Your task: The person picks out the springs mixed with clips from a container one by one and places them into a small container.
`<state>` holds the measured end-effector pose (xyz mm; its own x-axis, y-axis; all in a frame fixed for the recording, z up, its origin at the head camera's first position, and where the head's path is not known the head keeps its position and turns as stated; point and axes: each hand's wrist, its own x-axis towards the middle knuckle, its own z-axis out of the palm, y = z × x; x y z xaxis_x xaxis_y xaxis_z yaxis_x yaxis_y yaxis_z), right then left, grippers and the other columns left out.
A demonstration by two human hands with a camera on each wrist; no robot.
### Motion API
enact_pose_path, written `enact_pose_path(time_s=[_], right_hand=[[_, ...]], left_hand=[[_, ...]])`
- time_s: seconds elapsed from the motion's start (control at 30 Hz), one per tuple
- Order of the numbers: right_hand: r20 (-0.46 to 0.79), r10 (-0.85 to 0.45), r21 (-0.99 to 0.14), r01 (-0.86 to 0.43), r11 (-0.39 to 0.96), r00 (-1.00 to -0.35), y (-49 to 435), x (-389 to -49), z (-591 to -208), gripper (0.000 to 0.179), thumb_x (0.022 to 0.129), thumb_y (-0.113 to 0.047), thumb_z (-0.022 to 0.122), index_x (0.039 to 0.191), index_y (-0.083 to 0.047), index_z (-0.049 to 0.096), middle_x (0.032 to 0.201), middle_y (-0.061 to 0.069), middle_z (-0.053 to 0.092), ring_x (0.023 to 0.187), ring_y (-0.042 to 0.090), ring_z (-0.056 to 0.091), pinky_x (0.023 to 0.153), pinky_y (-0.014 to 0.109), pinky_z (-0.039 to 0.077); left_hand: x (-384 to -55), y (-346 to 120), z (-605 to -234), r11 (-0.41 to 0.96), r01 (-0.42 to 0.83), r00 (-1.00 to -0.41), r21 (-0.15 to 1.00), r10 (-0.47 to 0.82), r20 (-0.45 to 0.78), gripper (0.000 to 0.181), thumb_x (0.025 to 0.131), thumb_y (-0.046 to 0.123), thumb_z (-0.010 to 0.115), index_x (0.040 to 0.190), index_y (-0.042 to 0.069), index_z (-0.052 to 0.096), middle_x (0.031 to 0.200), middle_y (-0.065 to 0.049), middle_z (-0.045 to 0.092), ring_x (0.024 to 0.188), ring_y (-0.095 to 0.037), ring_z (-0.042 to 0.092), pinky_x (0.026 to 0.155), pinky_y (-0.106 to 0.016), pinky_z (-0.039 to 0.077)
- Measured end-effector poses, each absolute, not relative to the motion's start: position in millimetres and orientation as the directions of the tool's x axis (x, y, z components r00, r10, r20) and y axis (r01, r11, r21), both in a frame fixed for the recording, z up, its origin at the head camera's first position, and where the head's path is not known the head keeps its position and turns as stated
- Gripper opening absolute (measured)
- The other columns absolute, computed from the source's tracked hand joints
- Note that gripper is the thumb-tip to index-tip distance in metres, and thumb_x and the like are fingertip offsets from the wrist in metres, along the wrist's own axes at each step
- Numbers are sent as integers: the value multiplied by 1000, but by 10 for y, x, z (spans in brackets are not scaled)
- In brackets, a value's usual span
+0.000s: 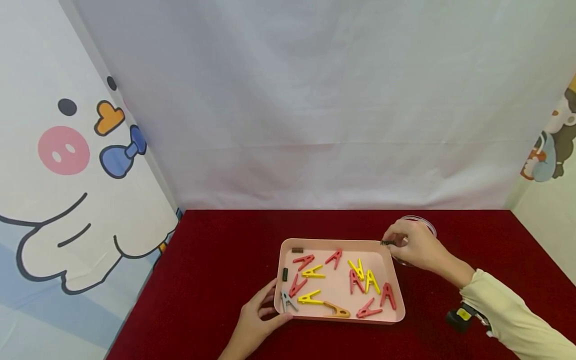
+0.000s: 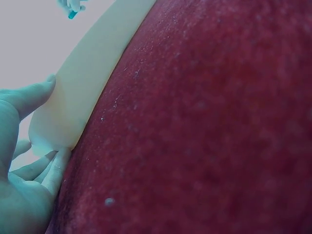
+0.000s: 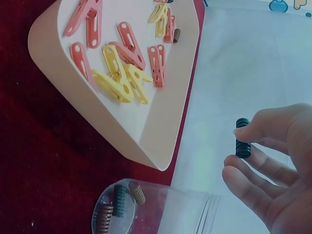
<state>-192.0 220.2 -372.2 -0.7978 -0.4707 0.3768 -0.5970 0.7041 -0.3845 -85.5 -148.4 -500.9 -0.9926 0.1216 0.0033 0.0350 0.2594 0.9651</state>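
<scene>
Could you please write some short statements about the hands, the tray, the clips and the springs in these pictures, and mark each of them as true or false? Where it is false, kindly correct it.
1. The right hand pinches a dark spring. True.
2. The left hand holds a yellow clip. False: it grips the pink tray at a corner.
3. A clear jar has springs inside it. True.
4. All the clips in the tray are yellow. False: there are also red clips, an orange clip and a grey clip.
5. Two loose springs lie in the tray. True.
</scene>
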Motion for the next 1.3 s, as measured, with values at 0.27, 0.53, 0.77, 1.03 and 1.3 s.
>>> enact_pose_path(time_s=[0.27,0.53,0.77,1.03,1.3], right_hand=[[342,-426,-438,-543,716,-838,2296,-1946,-3699,18,69,5,73,80,-9,69,76,-2,61,64,12,50,52,25,41],[362,-423,-440,-552,708,-831,2382,-2002,-3687,20,70,5,73,81,-11,69,77,-4,62,68,13,55,56,26,45],[379,-416,-418,-553,721,-827,2438,-2049,-3665,20,68,6,74,80,-9,70,75,-3,62,67,13,55,57,27,46],[399,-408,-429,-561,708,-821,2528,-2108,-3675,19,68,7,75,80,-7,71,76,-1,64,66,13,56,56,26,47],[408,-396,-419,-554,719,-823,2612,-2154,-3674,19,65,8,74,78,-6,71,74,-1,64,65,15,57,55,27,48]], left_hand=[[-849,-1483,-4999,236,48,-992,971,125,19,78,75,28,81,143,22,42,129,-9,54,115,-25,52,82,-26,51],[-810,-1456,-4851,227,37,-993,973,121,10,77,77,18,81,143,14,42,129,-16,53,115,-30,51,83,-30,52],[-737,-1421,-4577,234,29,-991,972,134,-3,74,78,16,79,142,5,42,127,-21,53,113,-34,51,84,-34,52],[-798,-1454,-4798,223,45,-992,974,128,17,76,77,16,80,142,10,42,127,-18,53,113,-31,52,82,-31,52],[-846,-1478,-4970,233,52,-993,971,119,24,78,76,20,81,143,15,42,128,-14,54,113,-28,53,81,-28,52]])
